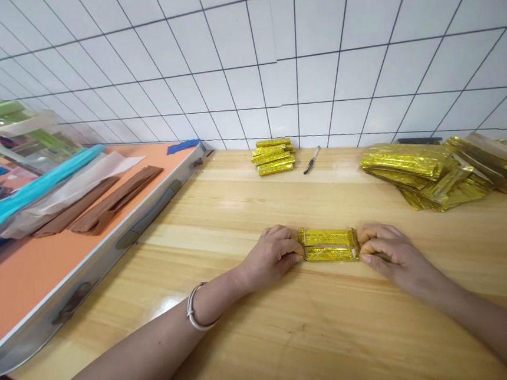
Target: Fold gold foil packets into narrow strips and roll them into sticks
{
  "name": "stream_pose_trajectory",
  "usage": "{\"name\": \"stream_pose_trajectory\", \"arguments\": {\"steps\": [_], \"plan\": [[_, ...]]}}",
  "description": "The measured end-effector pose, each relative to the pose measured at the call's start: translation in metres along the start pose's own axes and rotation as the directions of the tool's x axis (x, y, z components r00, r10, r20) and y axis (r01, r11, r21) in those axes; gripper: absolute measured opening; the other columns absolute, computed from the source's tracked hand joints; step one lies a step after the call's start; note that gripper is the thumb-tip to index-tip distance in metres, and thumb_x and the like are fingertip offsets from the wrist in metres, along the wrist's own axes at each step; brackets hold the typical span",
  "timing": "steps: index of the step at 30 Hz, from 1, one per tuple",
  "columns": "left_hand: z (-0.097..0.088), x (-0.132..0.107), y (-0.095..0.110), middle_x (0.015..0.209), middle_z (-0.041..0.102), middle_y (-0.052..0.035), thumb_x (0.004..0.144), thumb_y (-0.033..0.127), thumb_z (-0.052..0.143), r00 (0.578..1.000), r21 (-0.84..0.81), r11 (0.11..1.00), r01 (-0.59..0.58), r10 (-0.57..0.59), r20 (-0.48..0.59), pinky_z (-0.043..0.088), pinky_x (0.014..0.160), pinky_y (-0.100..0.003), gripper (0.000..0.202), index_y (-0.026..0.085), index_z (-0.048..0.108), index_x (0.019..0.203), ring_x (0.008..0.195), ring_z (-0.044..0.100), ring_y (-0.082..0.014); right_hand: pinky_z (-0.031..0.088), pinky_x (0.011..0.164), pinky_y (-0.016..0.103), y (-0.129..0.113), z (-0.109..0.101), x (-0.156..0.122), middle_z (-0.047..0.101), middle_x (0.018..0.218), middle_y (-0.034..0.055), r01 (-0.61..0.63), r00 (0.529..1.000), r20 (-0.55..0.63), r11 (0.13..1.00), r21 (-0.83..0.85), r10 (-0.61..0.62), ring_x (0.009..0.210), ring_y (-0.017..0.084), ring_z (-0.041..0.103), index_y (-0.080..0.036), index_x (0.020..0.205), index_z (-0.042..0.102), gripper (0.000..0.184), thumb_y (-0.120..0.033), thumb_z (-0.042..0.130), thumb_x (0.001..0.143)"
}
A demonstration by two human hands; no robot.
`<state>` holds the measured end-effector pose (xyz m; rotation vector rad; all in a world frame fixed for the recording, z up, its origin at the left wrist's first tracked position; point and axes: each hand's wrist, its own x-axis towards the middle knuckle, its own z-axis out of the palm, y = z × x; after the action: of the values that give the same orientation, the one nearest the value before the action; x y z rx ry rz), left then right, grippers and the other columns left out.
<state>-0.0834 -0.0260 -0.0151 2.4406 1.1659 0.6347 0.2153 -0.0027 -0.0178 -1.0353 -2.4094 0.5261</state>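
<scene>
A shiny gold foil packet [329, 245] lies flat on the wooden table [257, 331], with a lengthwise line across its middle. At its left end, my left hand [277, 253] is closed, fingers pinching the edge. My right hand [383, 252] pinches the opposite end in the same way. A silver bangle [191, 308] circles my left wrist. Beyond my hands lies a small stack of folded gold packets [274, 157], and a pen [312, 160] rests beside it. Toward the right is a larger pile of gold foil wrappers [429, 168].
On the left, a raised orange board [117, 211] with a metal edge carries brown strips [116, 199], a turquoise strip [44, 184] and a blue scrap [183, 146]. A green-lidded container [7, 111] stands there. A white tiled wall [240, 43] bounds the back. A black object [420, 140] lies near it.
</scene>
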Motion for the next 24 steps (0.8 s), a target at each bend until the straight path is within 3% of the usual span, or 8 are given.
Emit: {"name": "stream_pose_trajectory", "arguments": {"steps": [7,14,24], "plan": [[-0.001,0.003,0.014,0.086,0.057,-0.0048,0.087,0.020,0.049,0.997,0.074,0.995,0.070,-0.071,0.006,0.038,0.084,-0.032,0.014,0.018,0.059,0.078,0.089,0.049,-0.0184,0.042,0.080,0.041,-0.010,0.003,0.004,0.062,0.091,0.0048,-0.062,0.997,-0.060,0.995,-0.079,0.058,0.091,0.023,0.055,-0.022,0.068,0.058,0.011,-0.022,0.055,0.078],[0.006,0.006,0.020,0.084,0.055,-0.0058,0.083,0.016,0.049,0.985,0.116,0.980,0.165,-0.158,-0.068,0.040,0.080,-0.033,0.015,0.017,0.058,0.071,0.086,0.047,-0.0185,0.042,0.079,0.041,-0.006,0.007,0.003,0.061,0.096,0.0055,-0.104,0.994,-0.044,0.981,-0.164,0.098,0.092,0.024,0.052,-0.022,0.067,0.057,0.008,-0.022,0.055,0.075],[0.005,0.007,0.021,0.083,0.054,-0.0050,0.079,0.016,0.054,0.966,0.014,0.973,0.230,-0.226,-0.124,0.043,0.078,-0.033,0.012,0.017,0.058,0.067,0.084,0.049,-0.0182,0.041,0.079,0.040,-0.004,0.009,0.002,0.061,0.097,0.0048,-0.083,0.996,-0.045,0.982,-0.168,0.077,0.094,0.024,0.052,-0.022,0.069,0.055,0.006,-0.022,0.056,0.075]]}}
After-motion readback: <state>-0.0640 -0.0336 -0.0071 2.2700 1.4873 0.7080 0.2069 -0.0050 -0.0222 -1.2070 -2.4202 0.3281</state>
